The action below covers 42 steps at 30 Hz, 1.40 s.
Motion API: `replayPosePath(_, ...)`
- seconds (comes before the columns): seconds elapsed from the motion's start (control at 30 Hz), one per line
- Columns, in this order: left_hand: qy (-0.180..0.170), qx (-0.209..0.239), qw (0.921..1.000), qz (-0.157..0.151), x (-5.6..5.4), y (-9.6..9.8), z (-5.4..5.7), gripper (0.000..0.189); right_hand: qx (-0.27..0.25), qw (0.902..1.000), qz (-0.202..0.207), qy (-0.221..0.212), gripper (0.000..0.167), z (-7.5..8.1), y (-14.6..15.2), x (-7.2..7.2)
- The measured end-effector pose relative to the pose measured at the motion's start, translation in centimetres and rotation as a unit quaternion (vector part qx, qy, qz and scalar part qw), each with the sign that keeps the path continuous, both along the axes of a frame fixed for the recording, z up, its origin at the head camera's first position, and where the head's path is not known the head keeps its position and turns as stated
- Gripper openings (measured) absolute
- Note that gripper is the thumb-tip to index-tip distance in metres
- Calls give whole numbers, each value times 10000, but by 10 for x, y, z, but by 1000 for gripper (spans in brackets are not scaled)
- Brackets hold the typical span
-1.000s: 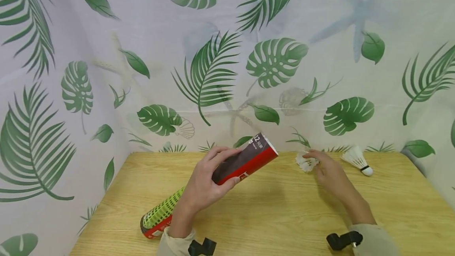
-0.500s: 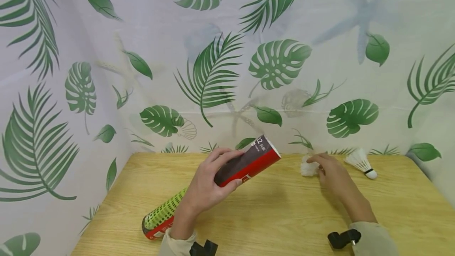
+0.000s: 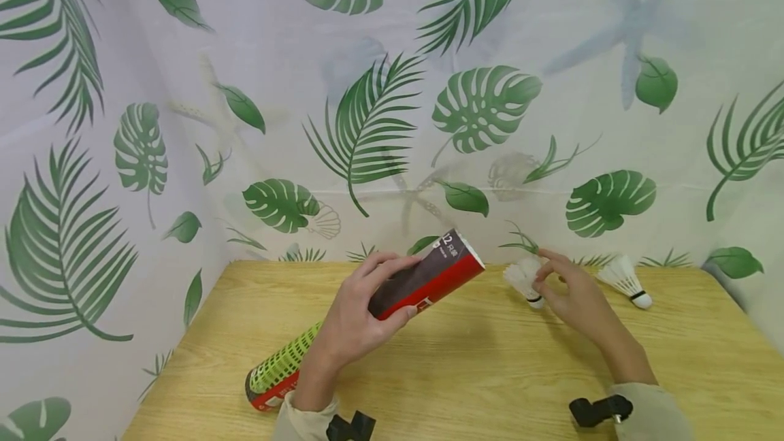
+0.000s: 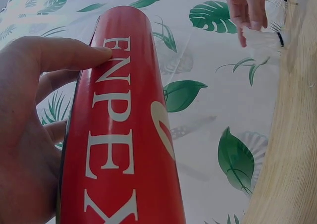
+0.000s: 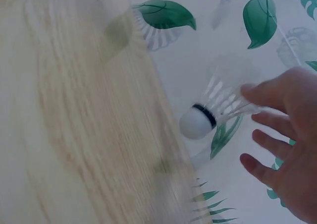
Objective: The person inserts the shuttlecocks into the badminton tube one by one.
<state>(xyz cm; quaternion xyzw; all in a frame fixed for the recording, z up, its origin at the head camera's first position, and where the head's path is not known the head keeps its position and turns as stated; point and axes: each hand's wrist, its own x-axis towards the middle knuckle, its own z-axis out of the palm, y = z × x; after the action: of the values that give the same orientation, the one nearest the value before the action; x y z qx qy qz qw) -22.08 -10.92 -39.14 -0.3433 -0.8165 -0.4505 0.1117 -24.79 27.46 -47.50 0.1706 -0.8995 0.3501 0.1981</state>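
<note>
My left hand (image 3: 352, 318) grips a red and dark grey shuttlecock tube (image 3: 429, 278), tilted with its white-edged end up to the right. The tube's lower part, with a yellow-green lattice pattern, shows past my wrist. In the left wrist view the red tube (image 4: 124, 120) has white lettering, and the thumb lies along it. My right hand (image 3: 572, 301) pinches a white feather shuttlecock (image 3: 520, 279) by its skirt, near the back of the table. In the right wrist view this shuttlecock's cork (image 5: 195, 123) points left, and the other fingers are spread apart.
A second white shuttlecock (image 3: 623, 281) lies at the back right of the wooden table (image 3: 465, 380), its cork toward the front right. A white cloth (image 3: 392, 223) printed with green leaves hangs behind the table and along the left.
The shuttlecock at my right hand has turned: its skirt faced the head camera, and now its side and cork show. My left hand and the tube stay nearly still.
</note>
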Motion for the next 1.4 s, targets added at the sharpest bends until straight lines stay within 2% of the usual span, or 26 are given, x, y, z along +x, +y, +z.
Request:
replayPosePath(0.13,19,-24,10000,5,0,0,1,58,-607,9981,33,30,11,7,-3,5)
replayPosePath(0.33,64,-51,10000,2,1,0,2,58,-1119,9934,-121,228,11,20,-8,11)
replayPosePath(0.57,91,-88,9999,3,1,1,2,58,-1486,9880,133,405,17,36,-9,16)
replayPosePath(0.8,76,-97,9999,-48,1,3,2,58,-1941,9789,462,429,11,54,-12,25)
replayPosePath(1.03,-20,-149,9999,-15,2,3,1,59,-1817,9827,273,228,11,59,-13,31)
replayPosePath(1.4,13,-147,9999,-35,1,4,0,59,-985,9947,-274,50,10,57,-12,32)
